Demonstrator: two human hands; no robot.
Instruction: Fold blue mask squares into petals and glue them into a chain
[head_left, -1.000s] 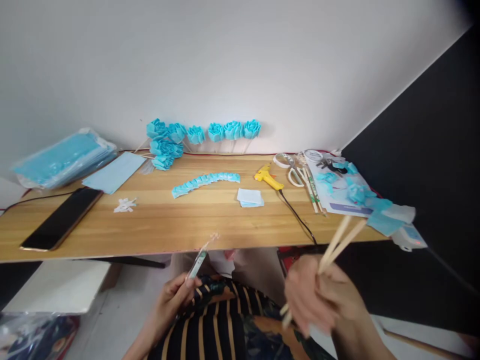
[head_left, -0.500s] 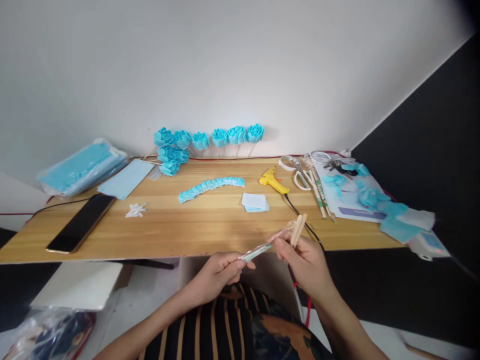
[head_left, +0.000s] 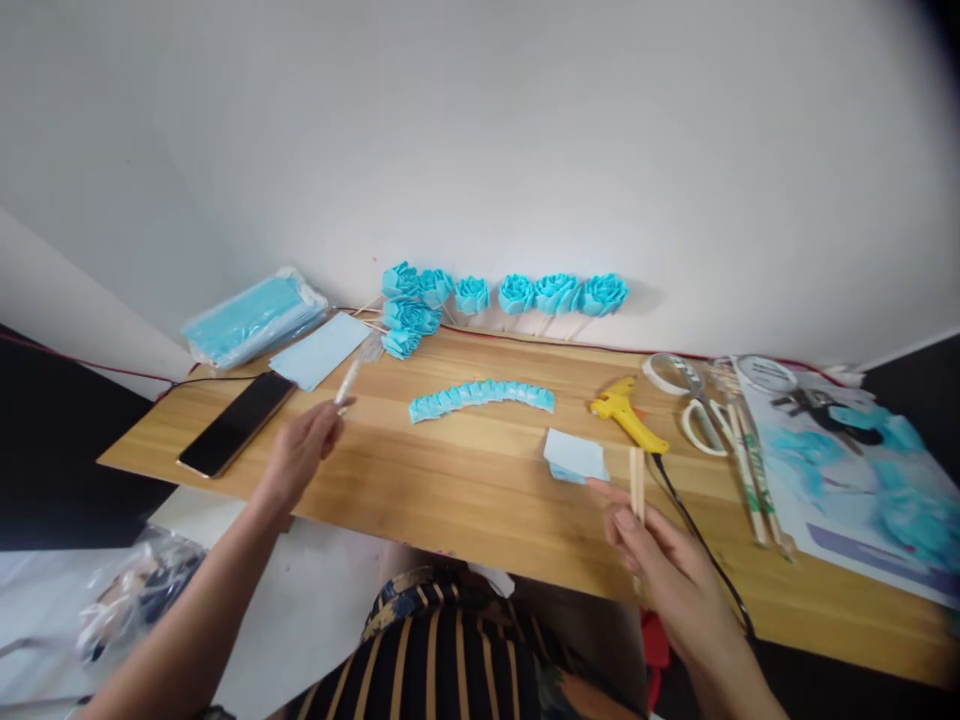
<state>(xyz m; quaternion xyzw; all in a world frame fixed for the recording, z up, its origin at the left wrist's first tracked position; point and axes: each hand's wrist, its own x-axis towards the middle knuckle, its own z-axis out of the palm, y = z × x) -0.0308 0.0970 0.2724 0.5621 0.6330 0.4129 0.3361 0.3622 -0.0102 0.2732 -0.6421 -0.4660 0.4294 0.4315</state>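
My right hand (head_left: 649,545) is closed round a pair of wooden chopsticks (head_left: 637,485) that point up, with the index finger stretched toward a small stack of light blue fabric squares (head_left: 576,455). Out over the left part of the table, my left hand (head_left: 304,450) pinches a narrow whitish chopstick wrapper (head_left: 346,385). The small white strips seen there before are mostly hidden by this hand. Between the hands and farther back lies a curved, pleated blue strip (head_left: 482,397). Right of the squares is a yellow glue gun (head_left: 628,412) with a black cord.
Several blue fabric flowers (head_left: 517,294) on sticks lean on the wall. At left are a phone (head_left: 236,425), light blue sheets (head_left: 321,350) and a bag of blue masks (head_left: 255,318). At right are scissors (head_left: 705,425), wrapped chopsticks (head_left: 750,475), tape (head_left: 671,373) and a printed sheet (head_left: 776,465).
My hands have moved apart. The left one has carried the wrapper away to the left, and the bare chopsticks stay in my right hand. The view has turned left.
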